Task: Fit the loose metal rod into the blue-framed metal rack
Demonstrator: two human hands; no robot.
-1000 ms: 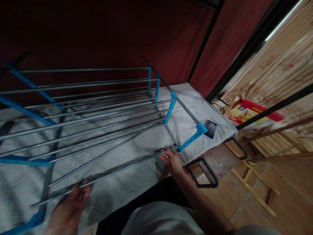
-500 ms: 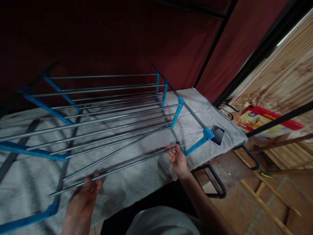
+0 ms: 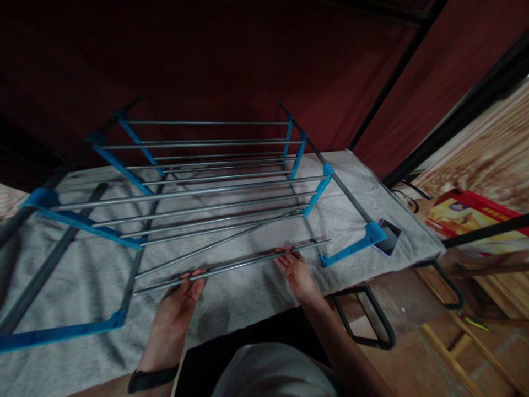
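Observation:
A rack frame of grey tubes with blue plastic brackets (image 3: 349,249) lies on a grey cloth. Several thin metal rods span it between the brackets. My left hand (image 3: 182,298) has its fingers curled under a loose metal rod (image 3: 239,265), left of its middle. Further right, my right hand (image 3: 295,273) pinches the same rod between thumb and fingers. This rod lies low across the near side, its right end over the frame tube beside a blue bracket. Just behind it, a second rod (image 3: 215,248) slants across the opening.
The grey cloth (image 3: 243,325) covers the surface beneath the rack. A phone (image 3: 388,238) lies at its right, partly behind a bracket. A red and yellow box (image 3: 475,220) stands further right. Black metal loops (image 3: 386,325) jut out at the near edge. Behind is a dark red panel (image 3: 215,60).
The camera has turned, so the scene sits further right. The held rod has shifted rightward against the rack. My hands are closer together along it.

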